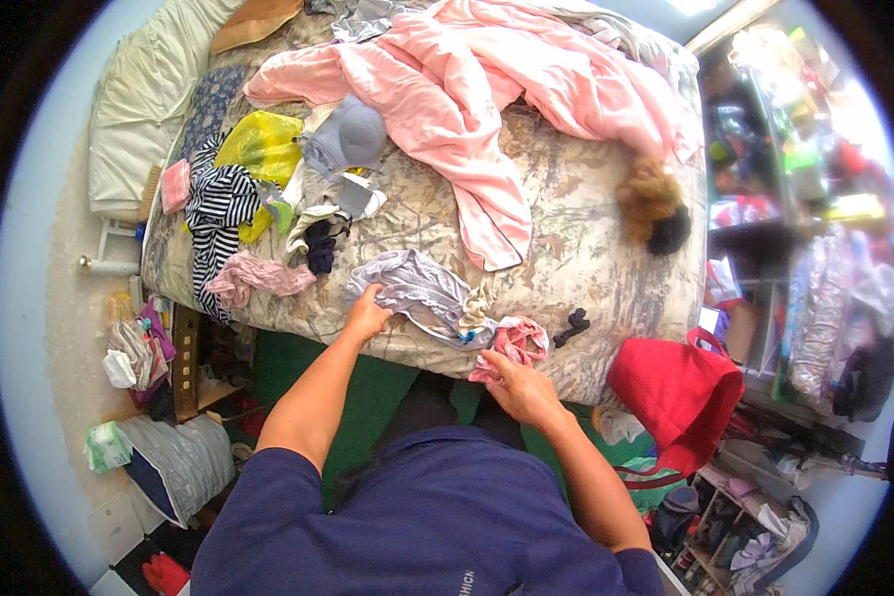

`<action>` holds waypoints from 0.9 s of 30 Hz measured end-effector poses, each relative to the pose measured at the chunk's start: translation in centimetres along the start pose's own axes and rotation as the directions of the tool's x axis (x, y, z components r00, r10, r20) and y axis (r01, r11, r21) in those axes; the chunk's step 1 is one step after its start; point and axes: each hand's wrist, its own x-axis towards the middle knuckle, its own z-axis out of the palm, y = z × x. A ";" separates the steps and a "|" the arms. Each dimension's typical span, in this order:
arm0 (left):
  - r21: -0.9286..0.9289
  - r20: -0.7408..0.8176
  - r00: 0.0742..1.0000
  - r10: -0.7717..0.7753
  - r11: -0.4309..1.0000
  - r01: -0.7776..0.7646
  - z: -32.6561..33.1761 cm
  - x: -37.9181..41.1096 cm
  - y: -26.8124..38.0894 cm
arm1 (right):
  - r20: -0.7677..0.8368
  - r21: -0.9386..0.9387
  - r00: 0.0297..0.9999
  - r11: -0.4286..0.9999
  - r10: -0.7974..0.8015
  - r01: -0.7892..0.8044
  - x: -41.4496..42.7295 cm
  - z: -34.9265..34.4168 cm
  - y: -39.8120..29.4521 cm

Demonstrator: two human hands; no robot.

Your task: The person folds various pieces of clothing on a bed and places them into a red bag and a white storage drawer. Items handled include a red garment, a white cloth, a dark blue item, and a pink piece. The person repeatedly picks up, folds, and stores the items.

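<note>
At the near edge of a bed with a patterned cover (574, 201), my left hand (367, 314) pinches the left end of a crumpled pale grey garment (406, 279). My right hand (520, 387) has its thumb and fingers on a small pink garment (521, 339), rolled into a loose ring. A cream bunched cloth (477, 307) lies on the right part of the grey garment. Just right of the pink garment is a small black twisted cloth (571, 328). How firmly the right fingers grip is partly hidden by the hand.
Left on the bed lie a striped garment (220, 205), a yellow plastic bag (264, 145), a grey bra (350, 134) and a dusty-pink cloth (257, 277). A pink blanket (447, 97) spreads behind. A brown plush toy (650, 194) sits right. A red fabric bag (674, 398) stands off the bed's right corner.
</note>
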 end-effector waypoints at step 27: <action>-0.059 -0.166 0.896 0.411 0.903 -0.426 -3.4 -13.5 6.0 | -0.261 0.203 0.923 0.951 0.283 -0.234 7.3 4.1 5.8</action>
